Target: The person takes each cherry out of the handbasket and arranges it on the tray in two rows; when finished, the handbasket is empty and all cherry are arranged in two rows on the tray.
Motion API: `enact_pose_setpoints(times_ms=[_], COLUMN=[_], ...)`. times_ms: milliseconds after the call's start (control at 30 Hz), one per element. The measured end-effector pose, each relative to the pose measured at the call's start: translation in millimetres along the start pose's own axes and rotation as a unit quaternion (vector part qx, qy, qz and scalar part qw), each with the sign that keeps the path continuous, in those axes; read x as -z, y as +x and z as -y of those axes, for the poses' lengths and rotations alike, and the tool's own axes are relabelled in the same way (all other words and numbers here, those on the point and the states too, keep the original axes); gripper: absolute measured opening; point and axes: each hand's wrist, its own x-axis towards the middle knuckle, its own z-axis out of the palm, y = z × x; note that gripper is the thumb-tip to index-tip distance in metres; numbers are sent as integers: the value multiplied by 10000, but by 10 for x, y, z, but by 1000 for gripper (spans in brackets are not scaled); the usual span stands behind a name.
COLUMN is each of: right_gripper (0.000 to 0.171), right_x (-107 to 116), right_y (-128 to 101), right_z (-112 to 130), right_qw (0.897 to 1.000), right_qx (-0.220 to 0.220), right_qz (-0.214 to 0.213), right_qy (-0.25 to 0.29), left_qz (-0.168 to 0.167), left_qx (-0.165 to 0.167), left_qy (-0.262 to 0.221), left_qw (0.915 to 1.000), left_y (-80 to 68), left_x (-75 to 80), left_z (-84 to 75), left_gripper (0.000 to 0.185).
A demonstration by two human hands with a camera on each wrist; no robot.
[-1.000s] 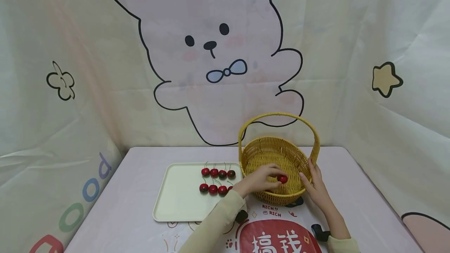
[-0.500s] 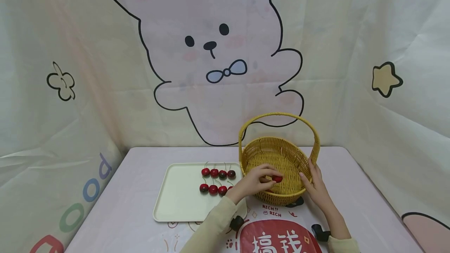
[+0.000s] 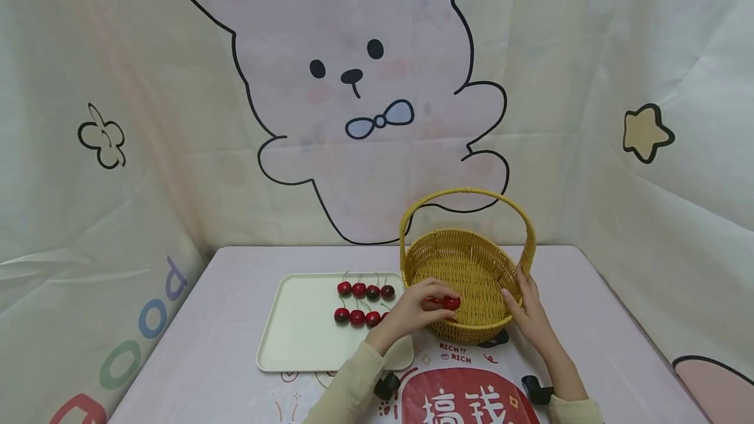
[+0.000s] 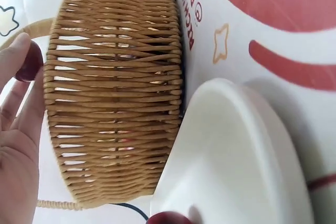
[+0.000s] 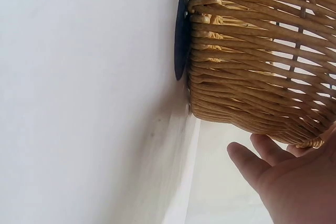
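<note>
On the left, one pale cream tray is lying on the white-covered table. Towards its right side, eight cherries are showing in two rows: four are sitting in the back row and four in the front row, the last of these being partly covered by the left hand. They are looking round and glossy, running from bright red to nearly black, and thin stems are rising from most of them.

That hand is reaching over the near left rim of the one yellow woven basket, its fingers curling narrowly and pinching a shiny red cherry above the basket's inside; whether they are holding more than one, I cannot tell. Farthest right, the right hand is holding the basket's right side, its thumb lying over the rim and its fairly straight fingers touching the outer weave.
</note>
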Motion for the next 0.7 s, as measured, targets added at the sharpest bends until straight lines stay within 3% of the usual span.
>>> enact_pose_setpoints(times_ms=[200, 533, 700], right_gripper=[68, 68, 68], right_x=[-1, -2, -3], right_y=[7, 1, -5], right_z=[13, 7, 5], right_qw=[10000, 10000, 10000], right_qx=[-14, 48, 55], right_qz=[14, -21, -33], right_qy=[10, 16, 2], left_qz=[-208, -354, -533], left_qx=[-122, 145, 51], left_qy=[535, 453, 507], left_qw=[9983, 9982, 9973], left_y=[-100, -287, -391], left_x=[130, 360, 458], left_z=[-75, -61, -10], left_gripper=[31, 35, 35])
